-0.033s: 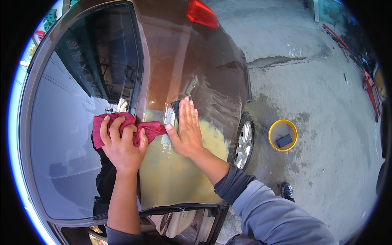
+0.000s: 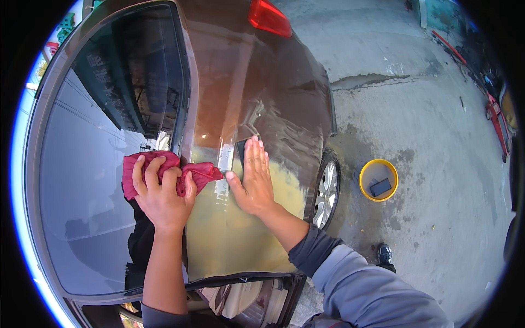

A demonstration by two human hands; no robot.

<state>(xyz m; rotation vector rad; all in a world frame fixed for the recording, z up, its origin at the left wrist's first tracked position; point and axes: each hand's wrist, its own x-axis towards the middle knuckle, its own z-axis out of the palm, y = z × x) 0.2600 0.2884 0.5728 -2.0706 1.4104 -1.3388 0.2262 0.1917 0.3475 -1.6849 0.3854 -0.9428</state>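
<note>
A brown car's rear side panel (image 2: 295, 98) lies before me, with a large patch of yellowish filler (image 2: 235, 240) on its lower part. My right hand (image 2: 255, 183) lies flat over the filler's upper edge, fingers together and pressing a dark piece of sandpaper (image 2: 240, 148) against the panel. Most of the sandpaper is hidden under the fingers. My left hand (image 2: 165, 197) is closed round a crumpled dark red cloth (image 2: 156, 164) and rests by the lower edge of the side window (image 2: 87, 191). One end of the cloth reaches toward my right thumb.
A yellow-rimmed bucket (image 2: 379, 160) with a dark block (image 2: 380, 187) in it stands on the wet concrete at right, beyond the wheel (image 2: 327, 188). A shoe (image 2: 384, 253) shows below it. Red equipment (image 2: 496, 123) stands at the far right. The red tail light (image 2: 270, 17) is at the top.
My right hand has slid slightly to the right and down over the panel, with the sandpaper under it. My left hand and the cloth stay almost where they were.
</note>
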